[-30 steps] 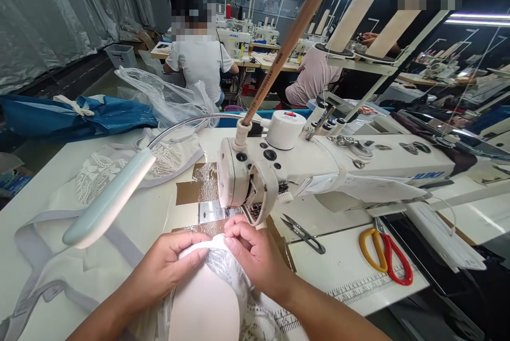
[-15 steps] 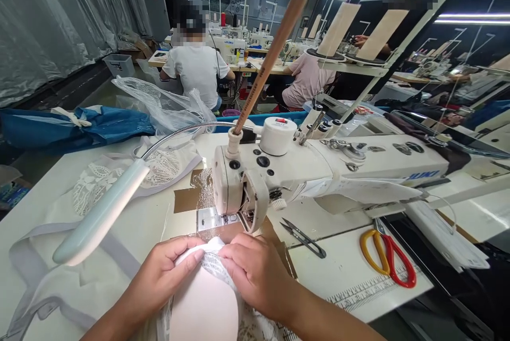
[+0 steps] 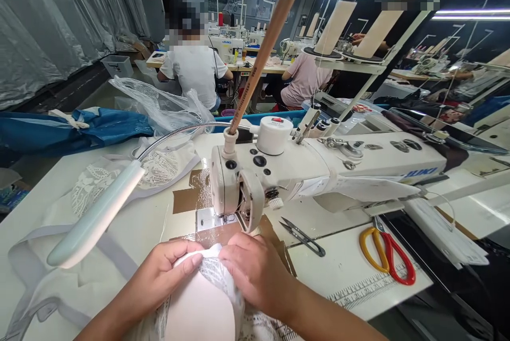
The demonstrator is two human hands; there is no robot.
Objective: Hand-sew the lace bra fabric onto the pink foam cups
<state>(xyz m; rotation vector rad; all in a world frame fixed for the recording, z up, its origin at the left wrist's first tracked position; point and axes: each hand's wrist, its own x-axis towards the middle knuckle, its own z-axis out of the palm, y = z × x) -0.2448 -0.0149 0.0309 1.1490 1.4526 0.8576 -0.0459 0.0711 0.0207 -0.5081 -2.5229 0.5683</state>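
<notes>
Both hands pinch the upper edge of a pale bra cup (image 3: 201, 304) trimmed with white lace, at the front of the sewing table. My left hand (image 3: 171, 272) is closed on the edge from the left, thumb on top. Opposite it, my right hand (image 3: 255, 272) is closed on the lace side, its fingertips close to the left thumb. The cup's smooth inner face is turned towards me, and its lower part runs out of view. Just beyond the hands stands a white sewing machine (image 3: 271, 171); its needle area is apart from the cup.
Thread snips (image 3: 303, 236) and scissors with yellow and red handles (image 3: 387, 256) lie on the right. A lamp (image 3: 98, 213) on a bendy neck hangs over lace garment pieces (image 3: 95, 187) at left. A wooden rod (image 3: 263, 54) rises from the machine. Other people sit further back.
The view has shifted slightly. Both hands keep their grip on the cup edge, and the lace beside the right fingers shows a little wider and folded over.
</notes>
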